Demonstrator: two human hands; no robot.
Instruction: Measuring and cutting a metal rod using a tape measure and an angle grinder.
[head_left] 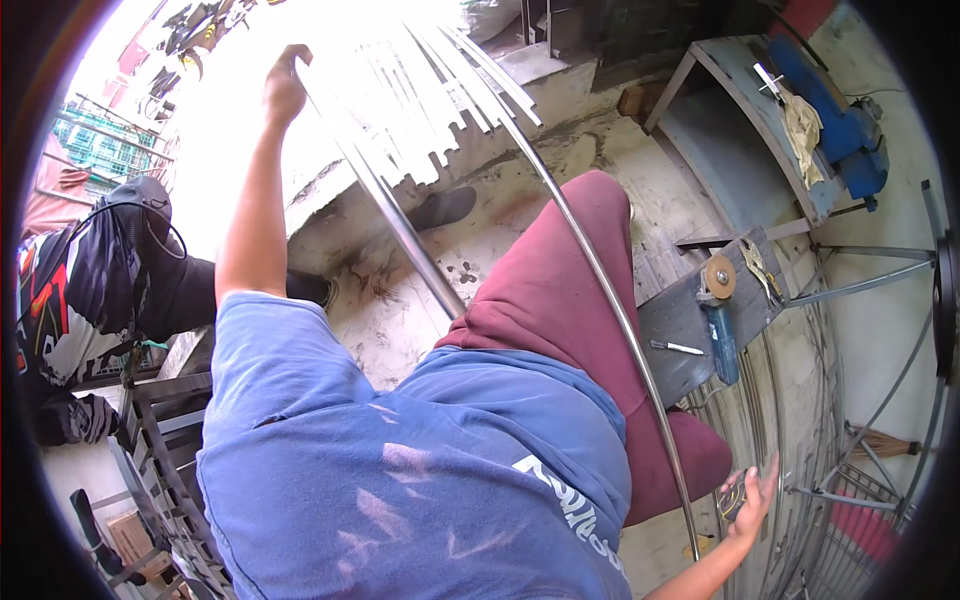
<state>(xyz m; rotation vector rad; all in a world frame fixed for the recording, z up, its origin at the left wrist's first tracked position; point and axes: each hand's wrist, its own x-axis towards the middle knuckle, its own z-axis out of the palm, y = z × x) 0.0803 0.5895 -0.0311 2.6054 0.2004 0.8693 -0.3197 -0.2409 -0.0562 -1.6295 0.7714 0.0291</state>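
Head view, single frame. Left hand: upper left of the frame, arm stretched away from the body, fingers curled around the far end of a long steel tube. The tube runs diagonally from that grip down toward the frame centre, where it passes behind the maroon shorts. Right hand: lower right, palm open and fingers spread, resting against or just beside the lower end of a thin curved metal rod; whether it grips the rod cannot be told. The rod arcs from the bright upper centre, across the shorts, down to that hand. Blue T-shirt: fills the lower centre, faded and streaked. Bundle of pale metal strips: upper centre, overexposed. Wooden bench plank: right of centre, carrying a blue angle grinder with its disc uppermost and a small screwdriver-like tool just beside it. Blue bench vise: upper right, on a metal stand with a pale rag draped near it. Another person: left edge, dark patterned clothing, dark shoe on the stained concrete floor.
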